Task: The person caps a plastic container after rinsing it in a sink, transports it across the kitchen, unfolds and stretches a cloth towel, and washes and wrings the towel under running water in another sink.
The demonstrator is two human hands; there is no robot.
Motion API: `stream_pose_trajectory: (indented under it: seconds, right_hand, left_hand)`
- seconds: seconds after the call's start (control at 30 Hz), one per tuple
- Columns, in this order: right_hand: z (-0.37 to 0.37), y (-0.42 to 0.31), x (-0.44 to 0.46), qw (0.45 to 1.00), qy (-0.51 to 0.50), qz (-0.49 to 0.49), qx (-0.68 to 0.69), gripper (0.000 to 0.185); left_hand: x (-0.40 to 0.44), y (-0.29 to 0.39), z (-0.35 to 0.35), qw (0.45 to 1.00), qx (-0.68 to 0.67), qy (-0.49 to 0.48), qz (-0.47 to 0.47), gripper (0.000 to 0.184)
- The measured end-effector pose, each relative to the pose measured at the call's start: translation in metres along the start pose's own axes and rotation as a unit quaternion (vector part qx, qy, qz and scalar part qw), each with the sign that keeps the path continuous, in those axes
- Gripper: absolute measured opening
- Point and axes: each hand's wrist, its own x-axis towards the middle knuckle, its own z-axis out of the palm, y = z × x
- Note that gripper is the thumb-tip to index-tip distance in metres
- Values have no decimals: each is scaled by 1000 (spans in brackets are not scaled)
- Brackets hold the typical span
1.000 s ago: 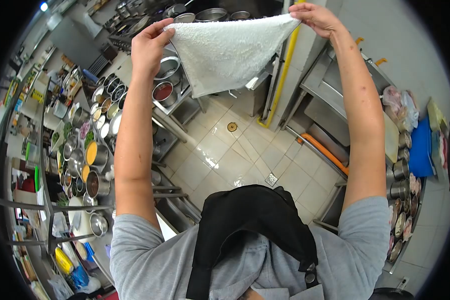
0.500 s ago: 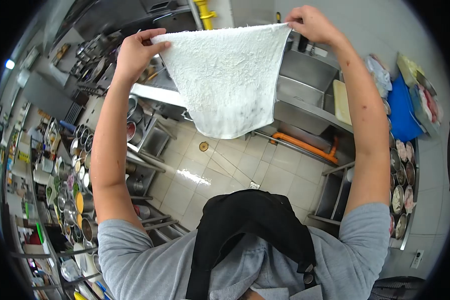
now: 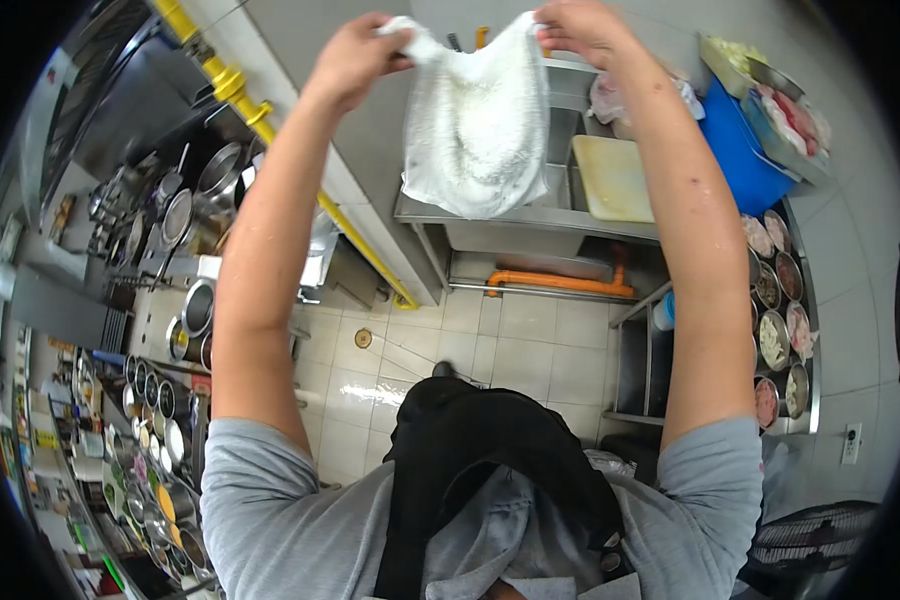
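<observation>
A white terry towel (image 3: 480,130) hangs from both hands at the top of the head view, sagging in the middle between its two raised corners. My left hand (image 3: 358,60) pinches the upper left corner, fingers closed on the cloth. The upper right corner is gripped by my right hand (image 3: 582,30), thumb and fingers together. Behind the towel stands a steel sink (image 3: 568,118), partly hidden by the cloth.
A pale cutting board (image 3: 612,178) lies beside the sink. Blue bin (image 3: 740,150) and bowls of cut food (image 3: 773,335) line the right. A yellow gas pipe (image 3: 232,85) runs down at left, with pots (image 3: 222,168) beyond. An orange pipe (image 3: 560,284) runs below the sink.
My hands have come closer together, so the towel went from stretched flat to slack and folded. The view has turned toward the sink side, bringing the yellow pipe and cutting board more into view.
</observation>
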Motion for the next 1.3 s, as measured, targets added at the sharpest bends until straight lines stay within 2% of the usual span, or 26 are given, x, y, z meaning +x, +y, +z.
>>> stream_pose_trajectory:
  seconds: [0.03, 0.07, 0.13, 0.17, 0.2, 0.23, 0.27, 0.3, 0.33, 0.4, 0.43, 0.5, 0.57, 0.63, 0.67, 0.73, 0.77, 0.8, 0.83, 0.9, 0.93, 1.0, 1.03, 1.1, 1.23, 1.3]
  right_hand:
    - [7, 2, 6, 1000, -5, -5, -26, 7]
    - [10, 3, 12, 945, -45, -125, -299, 10]
    - [10, 17, 37, 633, -69, -309, -706, 21]
    - [2, 18, 33, 632, -68, -302, -710, 21]
    - [-6, 21, 26, 836, -52, -234, -494, 22]
    - [-11, 19, 11, 961, -27, -146, -232, 24]
    - [-11, 6, -20, 985, -3, -132, -110, 25]
    - [-22, 26, -17, 984, -1, -132, -117, 25]
    - [-39, 67, -10, 966, 70, -192, -158, 27]
    - [-41, 117, -3, 938, 90, -274, -193, 49]
    - [-42, 139, 3, 953, 60, -219, -199, 51]
    - [-53, 182, 27, 973, 14, -33, -230, 51]
    - [-69, 206, 49, 972, 13, -56, -226, 52]
    - [-72, 215, 68, 972, 5, -82, -220, 52]
    - [-63, 218, 72, 948, -42, -127, -288, 51]
    - [-44, 237, 84, 901, -132, -189, -366, 53]
    - [-34, 255, 90, 885, -178, -207, -378, 56]
    - [-19, 252, 91, 892, -206, -127, -381, 58]
    - [-9, 248, 93, 893, -234, -49, -382, 61]
    - [-7, 272, 107, 905, -216, -92, -355, 62]
    - [-9, 274, 114, 956, -148, -27, -252, 62]
    - [-16, 297, 130, 992, -32, 15, -122, 60]
    - [-24, 311, 141, 992, -38, 18, -118, 60]
    - [-47, 340, 163, 996, -28, 84, 24, 53]
    - [-94, 422, 220, 974, -139, 141, 107, 59]
    - [-117, 460, 248, 963, -190, 167, 93, 61]
  left_hand:
    - [14, -5, 30, 999, -7, -38, 24, 26]
    - [24, -6, 59, 994, 16, -99, 48, 35]
    - [39, -3, 105, 983, 33, -164, 73, 44]
    - [44, 5, 123, 975, 192, -68, 90, 40]
    - [49, 8, 133, 932, 345, 31, 104, 37]
    - [54, 5, 138, 934, 340, 26, 104, 37]
    - [63, 1, 142, 967, 248, 0, 66, 37]
    - [74, -2, 144, 988, 152, -24, 28, 38]
    - [91, -29, 150, 990, 72, -28, 114, 23]
    - [99, -35, 153, 990, 50, -53, 122, 23]
    - [96, -38, 156, 988, 36, -89, 124, 24]
    - [93, -65, 147, 991, -30, 18, 132, 18]
    - [98, -126, 128, 985, -92, 124, 74, 13]
    - [88, -237, 119, 964, -205, 154, -64, 8]
    - [72, -255, 131, 930, -257, 167, -201, 10]
    - [52, -355, 161, 871, -280, 33, -403, 36]
    - [45, -344, 180, 799, -385, 13, -462, 56]
    - [45, -345, 203, 787, -396, 9, -473, 74]
    - [55, -361, 219, 787, -399, 13, -471, 74]
    - [64, -402, 241, 863, -431, 12, -263, 82]
    - [75, -397, 238, 862, -430, 19, -268, 82]
    - [109, -367, 231, 943, -320, -20, -89, 80]
    - [122, -364, 233, 944, -317, -14, -94, 80]
    - [144, -369, 243, 986, -69, -102, -116, 70]
    - [187, -448, 261, 967, -27, -118, -222, 52]
    - [198, -461, 265, 976, 0, -67, -207, 43]
